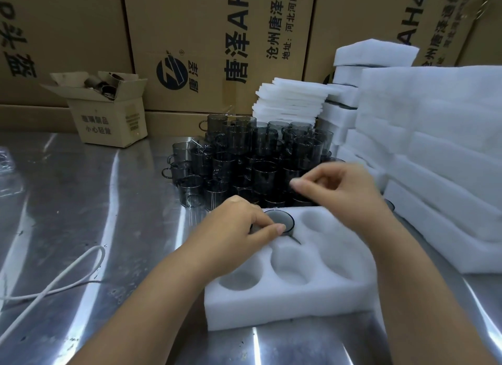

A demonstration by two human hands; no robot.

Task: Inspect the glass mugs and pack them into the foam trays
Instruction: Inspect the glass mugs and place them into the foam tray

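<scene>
**A:** What are the hands doing?

**B:** The left hand [244,226] grips a grey glass mug [282,220] at its rim. The thumb lies on the near edge and the fingers curl over the left side. The mug stands upright in the far-left pocket of the foam tray [271,310], which lies near on the steel table [81,201].

**A:** And the other?

**B:** The right hand [339,190] hovers over the near edge of the mug heap [244,152], just beyond the tray's far side. Its fingers are curled and the forefinger points left. It is blurred, so I cannot tell whether it pinches a rim or holds nothing.

**A:** How far along is the packing, then?

**B:** I'd judge this tray barely begun. One pocket is filled and every other pocket that shows is empty. The right forearm hides part of the tray's right side.

**A:** What is left?

**B:** Nearly all of it. Dozens of mugs stand stacked in the heap, each to be looked over and seated. More foam is on hand too. Stacks of foam blocks [434,147] rise at the right, and a pile of thin foam sheets [290,101] sits beyond the heap.

**A:** Anything else about?

**B:** There is a small open carton [108,114] at the far left and big printed cartons [217,38] along the back. A white cord [68,277] runs across the near left of the table
</scene>
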